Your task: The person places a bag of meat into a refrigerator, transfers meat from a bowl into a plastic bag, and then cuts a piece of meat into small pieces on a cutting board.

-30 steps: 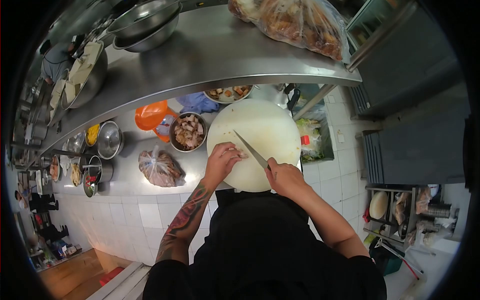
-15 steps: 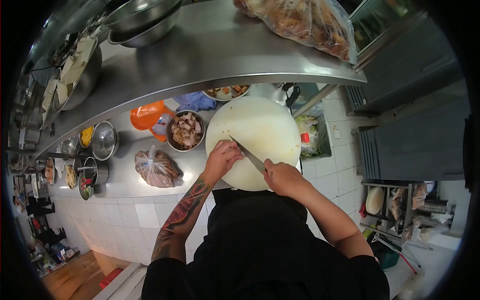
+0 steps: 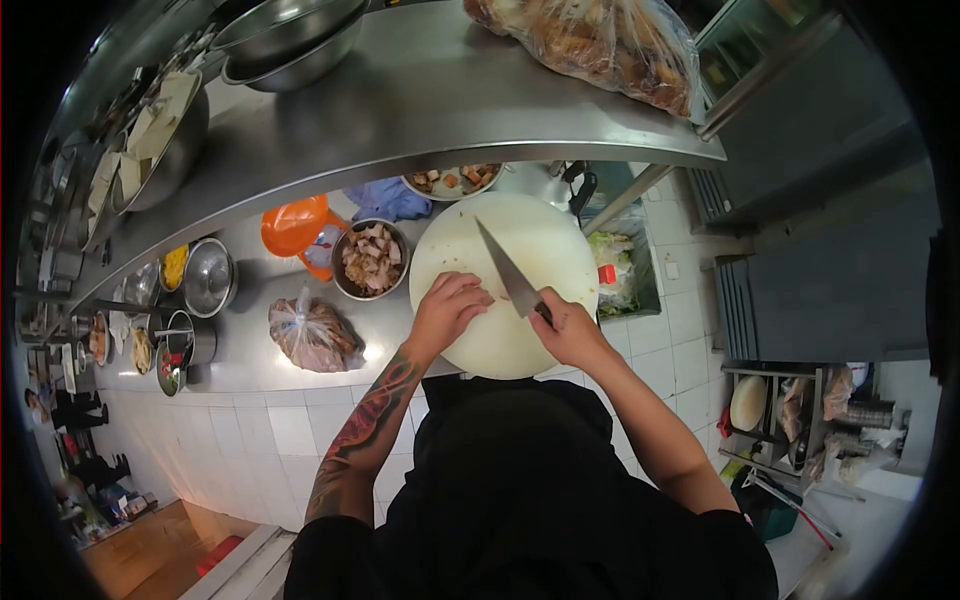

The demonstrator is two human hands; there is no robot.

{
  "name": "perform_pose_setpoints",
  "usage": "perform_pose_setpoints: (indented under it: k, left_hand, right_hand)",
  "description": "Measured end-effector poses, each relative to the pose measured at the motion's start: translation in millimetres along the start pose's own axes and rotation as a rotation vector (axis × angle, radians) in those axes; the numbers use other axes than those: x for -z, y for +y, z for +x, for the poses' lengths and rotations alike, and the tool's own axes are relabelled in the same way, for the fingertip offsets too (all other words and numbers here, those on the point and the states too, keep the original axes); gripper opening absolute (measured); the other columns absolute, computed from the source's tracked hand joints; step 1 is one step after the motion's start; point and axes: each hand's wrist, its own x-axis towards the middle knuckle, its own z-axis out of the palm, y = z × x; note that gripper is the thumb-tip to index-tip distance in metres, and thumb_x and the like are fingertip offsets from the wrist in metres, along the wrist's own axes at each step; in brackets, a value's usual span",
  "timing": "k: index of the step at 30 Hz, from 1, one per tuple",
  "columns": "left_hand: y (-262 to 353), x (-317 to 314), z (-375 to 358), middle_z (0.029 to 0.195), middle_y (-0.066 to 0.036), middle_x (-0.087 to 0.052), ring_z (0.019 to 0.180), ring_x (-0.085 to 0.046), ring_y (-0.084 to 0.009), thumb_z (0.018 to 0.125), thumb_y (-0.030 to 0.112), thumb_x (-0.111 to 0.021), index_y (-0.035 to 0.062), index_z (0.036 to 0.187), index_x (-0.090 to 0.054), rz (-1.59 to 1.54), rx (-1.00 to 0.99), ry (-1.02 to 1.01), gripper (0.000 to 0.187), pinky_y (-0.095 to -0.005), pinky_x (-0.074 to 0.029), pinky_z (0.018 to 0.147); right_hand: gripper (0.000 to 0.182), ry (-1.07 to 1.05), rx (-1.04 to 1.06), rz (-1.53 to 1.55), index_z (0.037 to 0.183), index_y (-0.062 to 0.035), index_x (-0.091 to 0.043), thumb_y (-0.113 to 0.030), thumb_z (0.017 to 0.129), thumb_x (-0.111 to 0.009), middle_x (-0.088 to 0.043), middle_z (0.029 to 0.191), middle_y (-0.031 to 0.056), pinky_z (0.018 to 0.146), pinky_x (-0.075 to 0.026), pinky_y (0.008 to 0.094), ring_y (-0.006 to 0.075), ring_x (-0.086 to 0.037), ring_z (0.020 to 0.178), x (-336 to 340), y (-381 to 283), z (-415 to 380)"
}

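In the head view, a round white cutting board (image 3: 555, 240) lies on the counter in front of me, with small brown crumbs on it. My right hand (image 3: 572, 332) grips a kitchen knife (image 3: 507, 265) by its dark handle; the blade points away and slightly left over the board. My left hand (image 3: 452, 312) rests on the board's left part, left of the blade and apart from it. Its fingers are bent and close together, and whatever lies under them is hidden. Left of the board stands a metal bowl of chopped meat (image 3: 372, 260).
A steel shelf (image 3: 400, 110) spans above the counter, bearing metal bowls (image 3: 290, 50) and a bagged food load (image 3: 600, 50). A tied plastic bag (image 3: 310, 335), an orange container (image 3: 295, 225) and a pan of browned cubes (image 3: 453, 180) surround the board. A bin (image 3: 625, 265) stands right.
The knife has come away from my left fingers; its tip has swung farther from me and the blade points more steeply forward. My left fingers have loosened slightly and stay at the same spot.
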Motion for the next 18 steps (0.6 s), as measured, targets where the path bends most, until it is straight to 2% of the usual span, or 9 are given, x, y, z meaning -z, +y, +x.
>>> perform_pose_setpoints:
  k: [1, 4, 6, 8, 12, 14, 18]
  left_hand:
    - [2, 2, 1, 0.114, -0.006, -0.068, 0.108, -0.064, -0.0312, 0.081, 0.009, -0.084, 0.012, 0.105, -0.079, 0.013, 0.016, -0.056, 0.025, -0.0424, -0.054, 0.093]
    - [9, 6, -5, 0.117, -0.007, -0.067, 0.109, -0.064, -0.0312, 0.082, 0.007, -0.083, 0.0105, 0.108, -0.079, 0.035, 0.05, -0.152, 0.027, -0.0425, -0.055, 0.093]
    - [13, 8, -15, 0.119, -0.007, -0.067, 0.109, -0.065, -0.031, 0.082, 0.005, -0.083, 0.0095, 0.107, -0.078, 0.048, 0.072, -0.19, 0.026, -0.0423, -0.056, 0.092]
    - [13, 6, -24, 0.114, -0.007, -0.068, 0.106, -0.067, -0.0306, 0.082, 0.003, -0.082, 0.0083, 0.105, -0.078, 0.041, 0.088, 0.006, 0.024, -0.0401, -0.057, 0.087]
    - [9, 2, -30, 0.109, -0.006, -0.069, 0.101, -0.068, -0.0302, 0.083, 0.0, -0.081, 0.0078, 0.101, -0.077, 0.091, 0.031, 0.048, 0.02, -0.0381, -0.058, 0.084]
    - [13, -1, -27, 0.105, -0.004, -0.071, 0.101, -0.068, -0.0275, 0.08, -0.002, -0.076, 0.0092, 0.098, -0.077, 0.114, 0.017, 0.019, 0.021, -0.0382, -0.058, 0.085]
    - [13, 1, -21, 0.103, -0.002, -0.072, 0.1, -0.069, -0.0243, 0.079, -0.003, -0.074, 0.0108, 0.097, -0.078, 0.146, -0.038, -0.015, 0.024, -0.0368, -0.059, 0.085]
  right_hand:
    - [0.021, 0.172, 0.167, -0.041, 0.116, -0.0036, -0.054, -0.02, 0.105, -0.06, -0.068, 0.071, 0.0201, 0.057, -0.053, 0.0508, 0.0405, -0.069, 0.062, -6, 11, -7]
    - [0.019, 0.221, 0.21, -0.067, 0.116, -0.0053, -0.055, -0.018, 0.104, -0.062, -0.068, 0.073, 0.02, 0.063, -0.052, 0.0535, 0.0435, -0.069, 0.07, -9, 2, -25]
    - [0.018, 0.24, 0.235, -0.103, 0.116, -0.0054, -0.055, -0.018, 0.105, -0.062, -0.069, 0.073, 0.0193, 0.063, -0.052, 0.0537, 0.0435, -0.069, 0.07, -15, 3, -31]
    - [0.016, 0.255, 0.251, -0.135, 0.112, -0.0055, -0.054, -0.018, 0.105, -0.061, -0.069, 0.073, 0.0185, 0.063, -0.053, 0.0541, 0.044, -0.069, 0.069, -19, 0, -36]
    - [0.018, 0.161, 0.255, -0.254, 0.109, -0.0043, -0.054, -0.021, 0.105, -0.061, -0.07, 0.073, 0.0192, 0.064, -0.054, 0.053, 0.0433, -0.07, 0.071, -14, -13, -34]
    - [0.021, 0.034, 0.253, -0.44, 0.106, -0.0025, -0.055, -0.022, 0.105, -0.061, -0.071, 0.075, 0.0199, 0.066, -0.055, 0.0523, 0.0418, -0.072, 0.073, -12, -19, -27]
    - [0.023, -0.07, 0.261, -0.542, 0.106, -0.0003, -0.056, -0.023, 0.104, -0.06, -0.073, 0.077, 0.0208, 0.069, -0.056, 0.0526, 0.0404, -0.074, 0.075, -1, -36, -25]
